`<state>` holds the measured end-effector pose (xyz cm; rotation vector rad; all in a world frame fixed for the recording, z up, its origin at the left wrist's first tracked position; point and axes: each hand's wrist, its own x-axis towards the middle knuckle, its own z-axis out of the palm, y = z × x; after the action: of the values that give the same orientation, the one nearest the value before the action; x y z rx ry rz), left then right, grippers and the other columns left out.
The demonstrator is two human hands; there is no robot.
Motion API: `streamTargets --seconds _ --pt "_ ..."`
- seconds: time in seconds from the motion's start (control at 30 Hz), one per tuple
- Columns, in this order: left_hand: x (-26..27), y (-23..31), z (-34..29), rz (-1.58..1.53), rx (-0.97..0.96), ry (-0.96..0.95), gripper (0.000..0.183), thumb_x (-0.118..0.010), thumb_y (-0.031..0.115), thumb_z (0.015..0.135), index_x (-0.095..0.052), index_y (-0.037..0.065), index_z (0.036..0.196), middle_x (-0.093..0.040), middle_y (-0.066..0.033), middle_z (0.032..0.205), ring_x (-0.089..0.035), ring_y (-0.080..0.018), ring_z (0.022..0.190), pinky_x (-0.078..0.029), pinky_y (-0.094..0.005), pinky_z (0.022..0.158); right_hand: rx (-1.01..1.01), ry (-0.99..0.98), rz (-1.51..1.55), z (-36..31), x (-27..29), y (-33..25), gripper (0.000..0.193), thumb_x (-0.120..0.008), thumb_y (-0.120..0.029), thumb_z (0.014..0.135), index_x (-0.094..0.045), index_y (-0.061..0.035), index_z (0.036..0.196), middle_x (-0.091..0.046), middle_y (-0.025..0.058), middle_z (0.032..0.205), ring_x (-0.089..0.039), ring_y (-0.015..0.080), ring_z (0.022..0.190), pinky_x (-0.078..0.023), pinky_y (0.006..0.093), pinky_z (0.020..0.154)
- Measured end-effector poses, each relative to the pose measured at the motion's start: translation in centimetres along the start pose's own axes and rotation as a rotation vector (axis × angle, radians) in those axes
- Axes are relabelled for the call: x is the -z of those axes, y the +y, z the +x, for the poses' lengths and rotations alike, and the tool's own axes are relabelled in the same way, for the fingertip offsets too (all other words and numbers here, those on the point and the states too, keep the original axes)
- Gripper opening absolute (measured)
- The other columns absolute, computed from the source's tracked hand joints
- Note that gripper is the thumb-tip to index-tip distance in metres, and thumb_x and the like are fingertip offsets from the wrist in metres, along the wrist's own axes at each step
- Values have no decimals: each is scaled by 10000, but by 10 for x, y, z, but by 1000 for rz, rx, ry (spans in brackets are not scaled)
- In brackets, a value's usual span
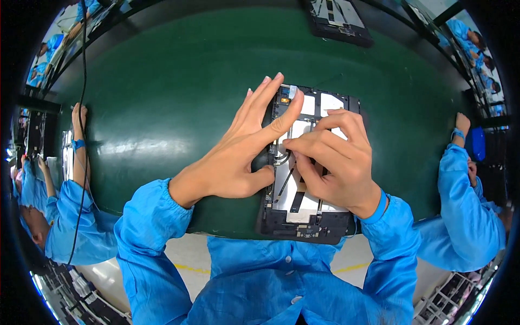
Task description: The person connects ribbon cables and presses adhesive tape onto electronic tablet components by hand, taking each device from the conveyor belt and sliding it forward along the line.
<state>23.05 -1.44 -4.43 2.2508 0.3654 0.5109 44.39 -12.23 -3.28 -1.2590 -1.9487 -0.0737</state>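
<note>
An opened tablet-like device (281, 216) lies near the front edge of the green table, its inner side up, with silver plates, circuit boards and flat ribbon cables showing. My left hand (233, 146) rests along its left edge, fingers stretched out and thumb spread over the upper left part. Above the middle of the device, my right hand (338, 157) has thumb and index finger pinched together. A thin black cable (284, 184) runs up to these fingertips; what lies between them is hidden. A blue band circles the right wrist.
Another opened device (338, 21) lies at the far edge of the green table (146, 135). A black cable (83, 135) hangs down at the left. Co-workers in blue sleeves sit on both sides, one arm (80, 146) at the left, one (457, 157) at the right.
</note>
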Motion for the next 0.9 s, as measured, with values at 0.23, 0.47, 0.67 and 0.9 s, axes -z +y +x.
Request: streamTargets --seconds 0.23,0.47,0.67,0.9 --pt "-2 -7 1 -35 -31 10 1169 -662 52 693 -287 180 1792 -101 -363 1805 -95 -600 1669 -72 -685 1344 -53 -25 44 -2 -2 2 336 -820 0 696 -831 -109 1013 -767 -9 940 -665 242 928 -513 386 819" --pt "-3 -8 -1 -18 -55 46 1146 -662 62 697 -322 191 1783 -145 -359 1794 -160 -591 1657 -105 -701 1338 -60 -47 55 -3 -3 3 340 -816 10 707 -835 -104 1027 -786 3 972 -672 249 925 -521 386 812" --pt "-5 -9 -1 -12 -54 61 1142 -672 62 690 -341 192 1776 -170 -353 1789 -186 -578 1654 -124 -705 1337 -85 -22 110 -5 -5 4 346 -803 30 734 -829 -78 1062 -776 25 980 -671 254 920 -531 400 814" --pt "-6 -10 -3 -72 -24 88 1151 -686 26 721 -287 173 1791 -160 -353 1785 -195 -588 1645 -130 -721 1328 -176 -58 224 -1 -1 4 355 -758 103 826 -799 -31 1152 -732 101 967 -697 265 855 -566 371 736"
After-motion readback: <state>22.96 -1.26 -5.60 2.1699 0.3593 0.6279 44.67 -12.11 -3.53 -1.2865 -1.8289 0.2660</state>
